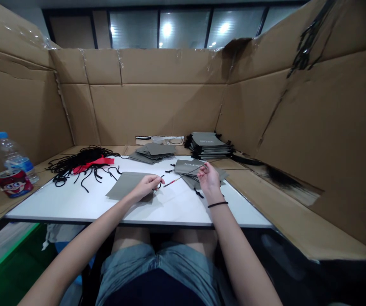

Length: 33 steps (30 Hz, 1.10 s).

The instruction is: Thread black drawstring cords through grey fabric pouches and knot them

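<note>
My left hand (147, 188) rests over a flat grey pouch (122, 185) and pinches a short black cord (161, 182) near the pouch's right edge. Between the fingers of my right hand (208, 176) is a thin dark rod (185, 175) with a reddish part near its end. That end points left, toward the cord, and sits a little apart from my left fingertips. Beneath and behind my right hand lie a few grey drawstring pouches (183, 166) with printed letters and black cord ends. Whether the cord runs through the pouch's edge is hidden by my left fingers.
A heap of black cords (87, 159) with a red strip (96, 164) lies at the left. Loose grey pouches (154, 151) and a tall pouch stack (206, 144) stand at the back. A bottle (13, 155) and a can (14, 183) stand far left. Cardboard walls (157, 106) surround the white table.
</note>
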Tool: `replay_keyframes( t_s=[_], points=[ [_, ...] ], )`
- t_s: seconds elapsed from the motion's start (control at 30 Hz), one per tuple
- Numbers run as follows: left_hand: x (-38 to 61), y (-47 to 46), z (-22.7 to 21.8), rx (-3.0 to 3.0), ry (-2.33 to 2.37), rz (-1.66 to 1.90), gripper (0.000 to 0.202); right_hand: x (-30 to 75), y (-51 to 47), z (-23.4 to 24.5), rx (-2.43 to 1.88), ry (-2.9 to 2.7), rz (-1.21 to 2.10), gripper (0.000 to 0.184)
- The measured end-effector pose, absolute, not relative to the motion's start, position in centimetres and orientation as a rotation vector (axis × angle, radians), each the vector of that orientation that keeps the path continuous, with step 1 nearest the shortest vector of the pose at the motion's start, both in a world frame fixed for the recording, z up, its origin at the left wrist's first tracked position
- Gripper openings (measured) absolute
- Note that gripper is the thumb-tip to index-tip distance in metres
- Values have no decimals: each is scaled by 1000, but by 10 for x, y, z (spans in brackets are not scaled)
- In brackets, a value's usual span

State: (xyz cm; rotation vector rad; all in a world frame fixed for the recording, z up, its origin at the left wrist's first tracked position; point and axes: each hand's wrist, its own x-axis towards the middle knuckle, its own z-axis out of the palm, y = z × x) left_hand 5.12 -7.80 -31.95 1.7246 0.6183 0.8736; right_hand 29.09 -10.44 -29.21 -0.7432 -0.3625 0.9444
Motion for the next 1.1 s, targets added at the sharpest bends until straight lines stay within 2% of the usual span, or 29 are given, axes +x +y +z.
replay_keyframes(
  t_s=[0.13,0.23,0.7,1.1],
  points=[
    [52,-70,-322,1473,577,908,27,291,-102,-296,-758,-350,908,14],
    [52,-67,-325,1421,525,933,30,291,-101,-298,-771,-333,892,16],
    [46,-77,-317,1535,394,952,35,294,-99,-302,-848,-315,868,17],
    [45,-78,-315,1544,460,965,40,293,-99,-304,-845,-307,829,19]
  ],
)
